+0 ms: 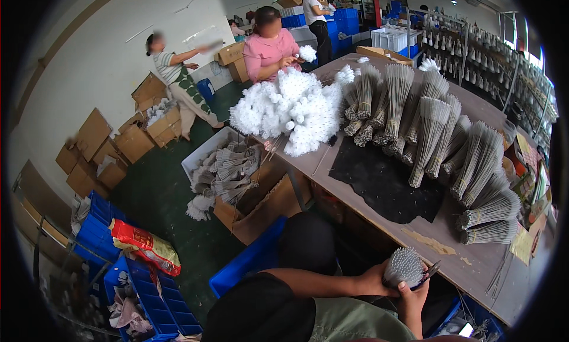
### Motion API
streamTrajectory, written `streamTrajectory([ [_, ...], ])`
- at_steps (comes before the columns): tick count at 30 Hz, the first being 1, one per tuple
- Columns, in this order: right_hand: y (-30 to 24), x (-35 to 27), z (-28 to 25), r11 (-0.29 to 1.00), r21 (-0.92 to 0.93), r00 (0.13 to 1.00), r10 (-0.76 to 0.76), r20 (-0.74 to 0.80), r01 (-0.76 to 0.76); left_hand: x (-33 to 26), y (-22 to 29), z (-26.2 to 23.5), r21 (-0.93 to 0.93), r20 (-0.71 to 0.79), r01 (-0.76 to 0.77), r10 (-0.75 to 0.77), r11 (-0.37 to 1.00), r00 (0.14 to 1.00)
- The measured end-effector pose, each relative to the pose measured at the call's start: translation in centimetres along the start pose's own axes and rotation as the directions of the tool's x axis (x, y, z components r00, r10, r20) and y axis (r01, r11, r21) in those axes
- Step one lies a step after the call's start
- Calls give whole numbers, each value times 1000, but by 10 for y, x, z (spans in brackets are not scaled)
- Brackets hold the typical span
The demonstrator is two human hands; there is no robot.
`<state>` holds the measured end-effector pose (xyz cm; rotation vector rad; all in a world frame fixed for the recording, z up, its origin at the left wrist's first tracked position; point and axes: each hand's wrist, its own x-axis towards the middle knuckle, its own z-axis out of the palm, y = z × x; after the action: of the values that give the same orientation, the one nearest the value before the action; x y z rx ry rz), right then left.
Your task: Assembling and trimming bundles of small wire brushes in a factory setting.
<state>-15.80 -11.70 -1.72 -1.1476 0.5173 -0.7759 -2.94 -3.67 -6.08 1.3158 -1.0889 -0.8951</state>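
Note:
Over my lap, at the table's near edge, I hold a bundle of thin grey wire stems (405, 266) with its round, dotted end facing up. My left hand (374, 283) wraps the bundle from the left. Closed against its near right side is my right hand (414, 296), the thumb pressed on it. A dark pointed tool (433, 269), its kind unclear, sticks out beside the right fingers. The bundle's lower end is hidden by my hands. Several similar bundles (430, 134) stand and lean on the brown table (379, 220), nearest to my hands along its right side.
A black sheet (379, 179) lies on the table. Fluffy white stems (287, 114) pile at its far left, before a person in pink (269, 48). An open carton (261, 208), a white bin of bundles (195, 155) and blue crates (157, 297) stand left. Racks (492, 63) line the right.

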Motion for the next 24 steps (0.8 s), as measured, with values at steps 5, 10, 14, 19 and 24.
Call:
streamTrajectory([
  [5, 2, -1, 0, 1000, -16, 999, 13, -36, -14, 0, 4, -3, -30, 10, 40, -40, 999, 999],
  [10, 1, -1, -1, 998, -57, 1000, 22, -21, -23, 0, -3, -4, -12, 61, 38, -37, 999, 997],
  [14, -3, -3, 0, 998, -57, 999, 23, -25, -25, 0, 2, -4, 8, 89, 69, -69, 998, 994],
  [19, -6, -5, 2, 998, -43, 999, 46, -27, -47, 0, 3, -6, 3, 118, 94, -94, 996, 989],
  [24, -6, -7, 3, 998, -33, 998, 57, -30, -58, 2, 4, -10, 12, 161, 151, -151, 988, 975],
])
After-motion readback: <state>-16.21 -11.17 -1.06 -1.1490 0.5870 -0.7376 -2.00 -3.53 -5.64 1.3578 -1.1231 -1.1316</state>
